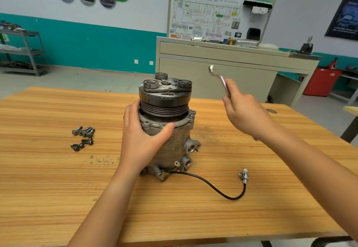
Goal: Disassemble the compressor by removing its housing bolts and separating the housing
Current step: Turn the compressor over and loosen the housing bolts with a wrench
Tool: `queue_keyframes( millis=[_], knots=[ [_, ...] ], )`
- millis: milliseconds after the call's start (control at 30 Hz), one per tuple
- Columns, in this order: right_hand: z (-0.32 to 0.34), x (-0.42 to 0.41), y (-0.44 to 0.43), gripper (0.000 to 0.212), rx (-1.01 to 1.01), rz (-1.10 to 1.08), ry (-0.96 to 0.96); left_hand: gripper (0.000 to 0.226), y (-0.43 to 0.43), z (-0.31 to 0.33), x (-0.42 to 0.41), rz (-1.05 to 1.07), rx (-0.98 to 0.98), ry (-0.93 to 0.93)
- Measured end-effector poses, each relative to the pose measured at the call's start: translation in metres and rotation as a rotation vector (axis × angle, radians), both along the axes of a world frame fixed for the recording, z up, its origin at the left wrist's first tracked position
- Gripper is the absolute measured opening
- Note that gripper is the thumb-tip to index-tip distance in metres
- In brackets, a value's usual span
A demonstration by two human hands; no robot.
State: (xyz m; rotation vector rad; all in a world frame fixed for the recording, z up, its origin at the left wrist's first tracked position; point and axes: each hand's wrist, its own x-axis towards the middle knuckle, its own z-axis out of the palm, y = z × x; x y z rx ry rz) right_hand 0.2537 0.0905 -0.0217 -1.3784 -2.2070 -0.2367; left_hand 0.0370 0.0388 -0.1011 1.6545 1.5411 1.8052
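Head view: at the centre of the frame the compressor [166, 128] stands upright on a wooden table [58, 188], its grooved pulley [164, 99] on top. The left hand [141, 138] grips the grey body just under the pulley, with the thumb laid across the front rim and the fingers curled round the left side. The right hand [244, 114] is raised to the right of the compressor, apart from it, its fingers closed round the handle of a wrench [219, 79] whose open end points up and left; both are blurred. A loose heap of dark bolts [83, 137] lies on the table at left of centre, well apart from the compressor. From the compressor's base a black cable [213, 186] loops to the lower right and ends in a small plug [244, 176]. A beige cabinet [213, 72] stands beyond the table.
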Motion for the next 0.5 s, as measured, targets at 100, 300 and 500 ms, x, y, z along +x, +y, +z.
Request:
queue_keyframes(
  millis=[100,300,500],
  knots=[
    [0.003,0.005,-0.032,0.029,-0.096,-0.029,-0.199,0.082,0.0,0.0,0.0,0.001,0.006,-0.007],
    [0.002,-0.01,-0.063,0.028,-0.057,-0.128,-0.521,0.08,-0.001,-0.001,-0.001,0.005,0.008,-0.005],
    [0.014,-0.02,-0.084,0.053,-0.018,-0.247,-0.76,0.083,0.001,-0.002,0.0,0.01,0.016,-0.003]
  ],
)
